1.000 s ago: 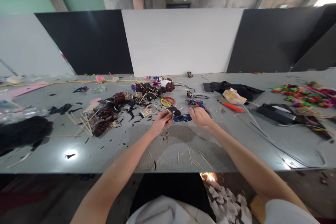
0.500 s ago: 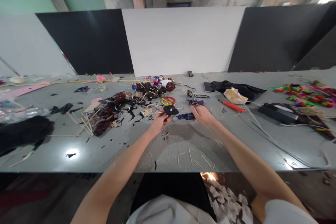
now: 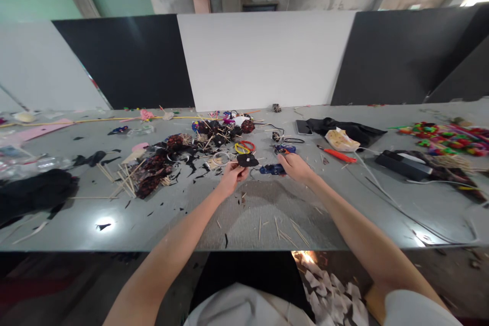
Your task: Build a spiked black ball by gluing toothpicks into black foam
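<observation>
My left hand [image 3: 231, 179] pinches a flat black piece [image 3: 248, 160] that has a small pale spot on top and thin wooden sticks poking out at its sides. To the right, my right hand [image 3: 296, 167] is closed on a dark blue tool [image 3: 272, 169] whose exact kind I cannot make out. More blue [image 3: 286, 149] shows just behind the fingers; whether it is the same thing is unclear. Beyond the left hand lie yellow and red rings [image 3: 245, 147]. A white ring [image 3: 221, 158] is on the table to the left.
The grey table [image 3: 183, 229] carries dark red and black bundles [image 3: 153, 175], wooden sticks [image 3: 124, 178] and black scraps. An orange-handled cutter [image 3: 340, 155], a tissue pack [image 3: 342, 139], a black box [image 3: 403, 165] and a white cable [image 3: 385, 193] lie right. Black cloth [image 3: 38, 191] is left.
Both hands stay almost in place. The black piece and the blue tool have shifted only very slightly.
</observation>
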Demonstrator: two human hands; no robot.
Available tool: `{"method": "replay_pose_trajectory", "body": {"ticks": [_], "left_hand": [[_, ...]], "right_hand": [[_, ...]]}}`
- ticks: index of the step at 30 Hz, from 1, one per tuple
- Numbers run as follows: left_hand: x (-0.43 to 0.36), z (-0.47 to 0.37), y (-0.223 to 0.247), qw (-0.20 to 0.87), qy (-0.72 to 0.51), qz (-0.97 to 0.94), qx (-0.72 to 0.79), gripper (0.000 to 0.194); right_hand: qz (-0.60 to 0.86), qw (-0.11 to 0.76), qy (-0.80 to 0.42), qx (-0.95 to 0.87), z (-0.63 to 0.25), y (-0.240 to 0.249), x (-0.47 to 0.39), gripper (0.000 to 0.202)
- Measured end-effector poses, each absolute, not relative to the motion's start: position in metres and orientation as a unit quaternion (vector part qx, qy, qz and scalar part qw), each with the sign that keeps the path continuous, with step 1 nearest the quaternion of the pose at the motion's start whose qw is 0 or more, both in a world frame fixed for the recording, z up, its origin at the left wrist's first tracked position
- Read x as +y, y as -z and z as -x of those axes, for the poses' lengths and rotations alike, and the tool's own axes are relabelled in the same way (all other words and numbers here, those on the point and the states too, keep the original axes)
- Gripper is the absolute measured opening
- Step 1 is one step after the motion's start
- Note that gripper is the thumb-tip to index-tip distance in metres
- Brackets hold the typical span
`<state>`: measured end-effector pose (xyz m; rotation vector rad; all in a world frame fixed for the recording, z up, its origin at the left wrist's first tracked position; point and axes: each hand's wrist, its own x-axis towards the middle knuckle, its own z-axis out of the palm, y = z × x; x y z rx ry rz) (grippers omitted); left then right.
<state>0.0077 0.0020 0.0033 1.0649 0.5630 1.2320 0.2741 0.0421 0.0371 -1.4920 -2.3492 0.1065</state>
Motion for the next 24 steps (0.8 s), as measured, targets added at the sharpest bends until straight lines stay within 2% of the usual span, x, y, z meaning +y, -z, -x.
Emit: {"method": "replay_pose_trajectory", "body": {"ticks": [10, 15, 24], "left_hand": [[0.0015, -0.0073, -0.0048, 0.659, -0.539, -0.47, 0.231, 0.052], [0.003, -0.007, -0.0022, 0.661, -0.537, -0.468, 0.236, 0.052], [0.003, -0.0082, 0.0017, 0.66, -0.52, -0.483, 0.247, 0.052]], "right_hand": [[0.52, 0.175, -0.119, -0.827, -0.2732, -0.0423, 0.0382, 0.063], [0.531, 0.173, -0.081, -0.826, -0.2712, -0.0392, 0.0395, 0.057], [0.518, 0.151, -0.049, -0.84, -0.2685, -0.0341, 0.0382, 0.067]]}}
